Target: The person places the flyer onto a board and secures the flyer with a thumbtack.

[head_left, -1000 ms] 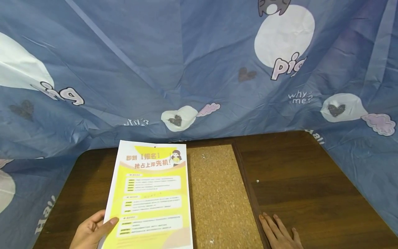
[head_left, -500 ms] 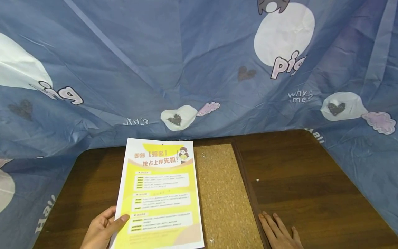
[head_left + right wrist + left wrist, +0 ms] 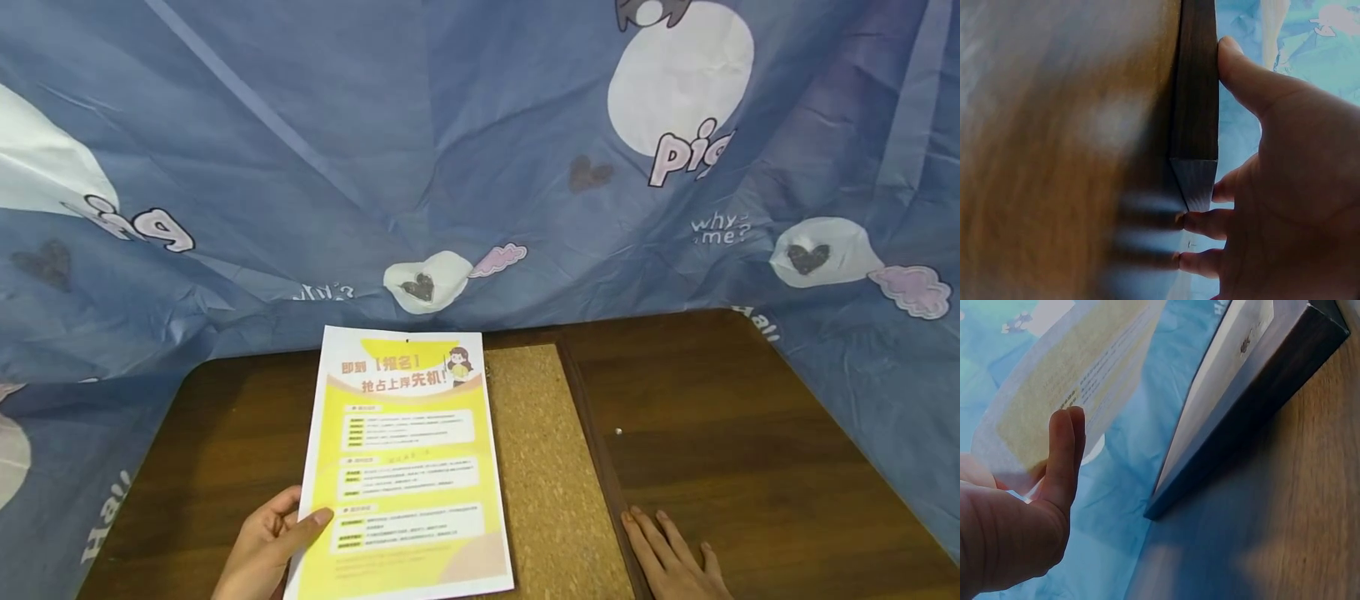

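Watching from afar, I see the left hand point(image 3: 262, 546) pinching the printed sheet point(image 3: 408, 492) by its left edge, above the corkboard point(image 3: 562, 483) on the surface point(image 3: 727, 400). The right hand point(image 3: 673, 562), fingers extended, touches the board's right frame point(image 3: 592, 433)

"What do you have there?"

"A white sheet point(image 3: 405, 492), printed mostly yellow, with Chinese characters, three pale text boxes and a cartoon figure at its upper right. My left hand point(image 3: 262, 546) pinches its left edge, lifted."

"And beneath it?"

"A dark-framed cork board point(image 3: 551, 475), flat near the table's point(image 3: 750, 433) far edge. The sheet hides its left part from me; my right hand point(image 3: 675, 558) lies at its right edge."
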Demonstrator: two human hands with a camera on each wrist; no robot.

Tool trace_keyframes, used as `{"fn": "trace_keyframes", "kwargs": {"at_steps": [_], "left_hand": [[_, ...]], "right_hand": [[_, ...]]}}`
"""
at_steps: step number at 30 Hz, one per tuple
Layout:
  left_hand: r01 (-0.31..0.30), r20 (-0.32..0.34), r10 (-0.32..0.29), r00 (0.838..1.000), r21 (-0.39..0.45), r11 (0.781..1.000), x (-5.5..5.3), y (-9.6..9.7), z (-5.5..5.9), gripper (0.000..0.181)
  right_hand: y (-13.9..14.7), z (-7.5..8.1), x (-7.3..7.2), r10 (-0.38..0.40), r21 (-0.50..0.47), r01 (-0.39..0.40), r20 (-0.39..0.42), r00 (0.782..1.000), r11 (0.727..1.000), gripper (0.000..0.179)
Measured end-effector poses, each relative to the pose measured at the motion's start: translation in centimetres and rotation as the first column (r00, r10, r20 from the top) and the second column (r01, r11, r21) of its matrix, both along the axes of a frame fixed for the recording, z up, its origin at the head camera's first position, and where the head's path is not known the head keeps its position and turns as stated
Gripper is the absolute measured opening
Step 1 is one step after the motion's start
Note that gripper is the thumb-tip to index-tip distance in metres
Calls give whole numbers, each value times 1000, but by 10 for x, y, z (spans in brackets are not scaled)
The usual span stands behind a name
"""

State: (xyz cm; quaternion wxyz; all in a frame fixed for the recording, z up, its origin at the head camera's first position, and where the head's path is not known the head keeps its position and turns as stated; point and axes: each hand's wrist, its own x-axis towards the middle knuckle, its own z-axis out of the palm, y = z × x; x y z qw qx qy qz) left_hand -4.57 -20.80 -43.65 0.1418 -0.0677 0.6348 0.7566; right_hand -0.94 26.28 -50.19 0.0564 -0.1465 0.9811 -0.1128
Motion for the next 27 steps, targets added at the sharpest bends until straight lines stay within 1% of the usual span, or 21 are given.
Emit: {"fn": "trace_keyframes", "kwargs": {"at_steps": [4, 9, 10, 12, 16, 18, 21, 27], "left_hand": [[-3, 36, 3, 999, 10, 1000, -2, 6, 2, 20], [11, 66, -12, 998, 12, 1000, -5, 14, 2, 28], [15, 66, -16, 998, 8, 1000, -6, 16, 2, 29], [30, 46, -29, 999, -6, 1000, -7, 20, 2, 30], [37, 25, -37, 999, 23, 999, -8, 28, 1, 28], [31, 34, -33, 999, 53, 998, -9, 32, 0, 27], [33, 33, -35, 999, 69, 997, -9, 38, 0, 27], [55, 16, -57, 998, 85, 995, -10, 45, -1, 35]], "right_hand": [[1, 1, 0, 16, 9, -16, -3, 1000, 1000, 104], [1, 1, -1, 24, 10, -24, -11, 1000, 1000, 106], [1, 1, -1, 26, 10, -26, -10, 1000, 1000, 106], [1, 1, 0, 28, 10, -28, -12, 1000, 1000, 106], [2, 1, 0, 27, 5, -27, -9, 1000, 1000, 108], [2, 0, 0, 27, 5, -27, -10, 1000, 1000, 109], [2, -2, 1, 31, 8, -31, -23, 999, 999, 110], [2, -4, 1, 35, 2, -35, -67, 997, 999, 110]]}}
